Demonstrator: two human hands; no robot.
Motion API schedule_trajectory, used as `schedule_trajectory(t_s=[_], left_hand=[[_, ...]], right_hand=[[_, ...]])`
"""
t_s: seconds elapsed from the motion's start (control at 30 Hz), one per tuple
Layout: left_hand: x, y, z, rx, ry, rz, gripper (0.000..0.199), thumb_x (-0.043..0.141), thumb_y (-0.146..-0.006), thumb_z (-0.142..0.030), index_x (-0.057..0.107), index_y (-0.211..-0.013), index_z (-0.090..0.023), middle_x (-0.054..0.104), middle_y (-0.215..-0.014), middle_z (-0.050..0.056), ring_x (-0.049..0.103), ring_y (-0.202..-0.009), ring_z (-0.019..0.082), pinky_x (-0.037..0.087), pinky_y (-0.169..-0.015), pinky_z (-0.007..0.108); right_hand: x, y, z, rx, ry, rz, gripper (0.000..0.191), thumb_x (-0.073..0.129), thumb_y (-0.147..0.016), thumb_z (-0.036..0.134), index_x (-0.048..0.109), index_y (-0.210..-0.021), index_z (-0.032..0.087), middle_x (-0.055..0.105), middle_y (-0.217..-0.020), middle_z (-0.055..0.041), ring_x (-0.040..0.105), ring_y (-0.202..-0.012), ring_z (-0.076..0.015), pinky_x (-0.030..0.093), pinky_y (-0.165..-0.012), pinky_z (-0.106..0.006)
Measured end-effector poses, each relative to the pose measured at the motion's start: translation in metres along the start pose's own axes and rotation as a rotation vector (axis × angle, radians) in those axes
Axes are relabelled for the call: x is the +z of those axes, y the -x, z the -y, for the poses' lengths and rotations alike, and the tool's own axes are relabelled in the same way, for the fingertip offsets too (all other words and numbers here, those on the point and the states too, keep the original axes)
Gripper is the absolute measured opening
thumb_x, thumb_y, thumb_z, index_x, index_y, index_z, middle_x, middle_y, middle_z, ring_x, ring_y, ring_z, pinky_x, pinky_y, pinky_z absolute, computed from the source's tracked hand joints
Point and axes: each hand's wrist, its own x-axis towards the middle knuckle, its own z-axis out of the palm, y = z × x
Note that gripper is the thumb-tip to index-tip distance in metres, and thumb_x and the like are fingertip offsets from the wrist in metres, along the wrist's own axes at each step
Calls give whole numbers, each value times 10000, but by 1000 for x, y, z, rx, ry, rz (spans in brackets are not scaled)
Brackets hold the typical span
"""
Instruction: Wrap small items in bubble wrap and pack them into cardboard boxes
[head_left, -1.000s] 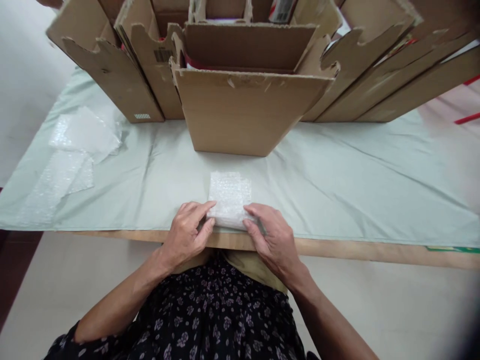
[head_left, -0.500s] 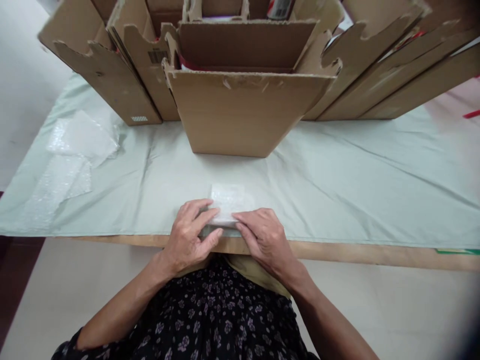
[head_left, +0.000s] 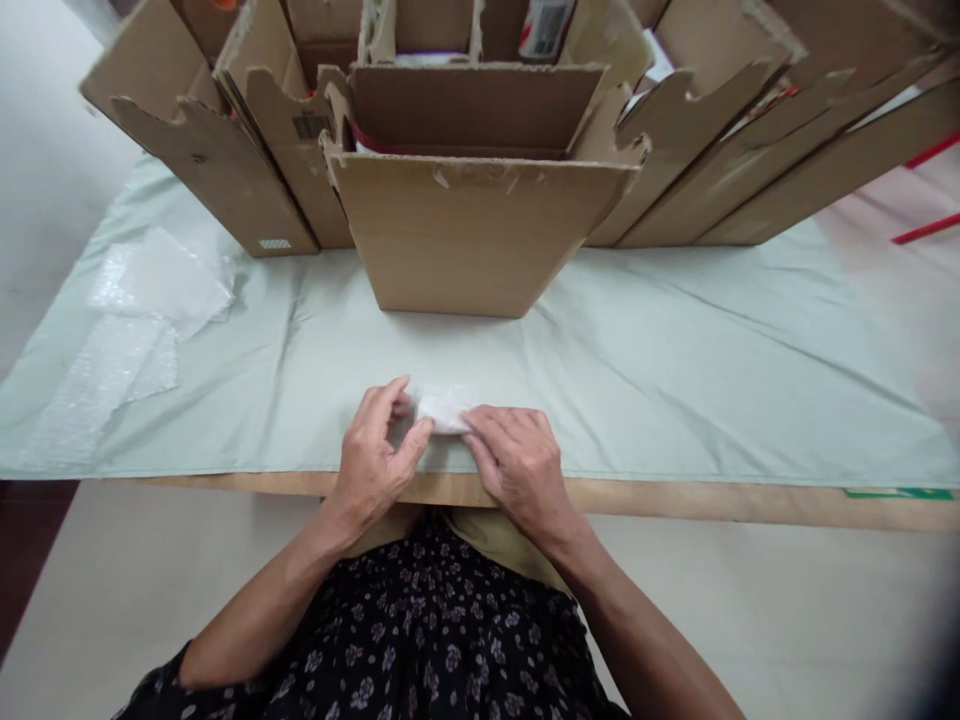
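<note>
A small white packet (head_left: 444,409), seemingly rolled in bubble wrap, lies on the pale green cloth close to the table's front edge. What is inside it cannot be made out. My right hand (head_left: 521,455) closes on its right end, thumb on the near side and fingers over the top. At the left end, the thumb of my left hand (head_left: 379,445) touches the packet, while the other fingers are apart from it and the hand is open.
Loose bubble wrap sheets (head_left: 161,285) lie at the left. A cardboard box (head_left: 480,240) with an open top stands just beyond my hands, and several more cardboard boxes (head_left: 255,200) line the back. The table's wooden edge (head_left: 615,497) runs in front of me.
The flat packet has become narrower and thicker, rolled away from me. My left fingers have lifted off it. The view has shifted slightly.
</note>
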Motion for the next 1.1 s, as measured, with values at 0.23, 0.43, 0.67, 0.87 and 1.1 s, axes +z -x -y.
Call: schedule_trajectory(t_s=[0.23, 0.43, 0.67, 0.87, 1.1], left_hand=[[2, 15, -35, -406, 564, 237, 334, 643, -983, -347, 676, -1260, -163, 760, -1271, 123, 727, -1154, 249, 591, -1022, 378], [5, 13, -40, -248, 414, 288, 257, 547, -1033, -297, 703, -1194, -169, 792, -1162, 100, 744, -1023, 226, 605, -912, 335], [11, 18, -34, 338, 8, 351, 846, 512, -972, -114, 115, -1711, -223, 767, -1242, 141, 769, -988, 264, 648, -878, 414], [6, 3, -38, 354, -25, 481, 911, 529, -972, -111, 29, -1717, -270, 765, -1216, 111, 766, -1032, 253, 648, -930, 405], [-28, -69, -51, 610, -59, 409, 789, 659, -1006, -394, 262, -1670, -240, 711, -1336, 163, 697, -1209, 308, 617, -1018, 485]], right_hand=[[-2, 2, 16, 434, -597, -5, 197, 605, -1009, 324, 750, -1099, 226, 794, -954, -30, 729, -831, -183, 588, -765, -300], [-20, 12, 7, 434, -691, 65, 251, 691, -926, 368, 744, -1125, 225, 771, -1077, -62, 714, -948, -200, 595, -887, -325], [-63, -11, -14, 288, -703, 353, 306, 726, -935, 423, 745, -1159, 214, 761, -1028, -48, 678, -845, -157, 551, -767, -263], [-76, -19, -21, 161, -731, 486, 316, 780, -921, 440, 739, -1159, 235, 765, -1115, -49, 711, -959, -175, 562, -840, -271], [-92, -35, -39, 183, -664, 356, 100, 647, -981, 276, 736, -960, 236, 753, -871, -20, 700, -737, -139, 548, -668, -231]])
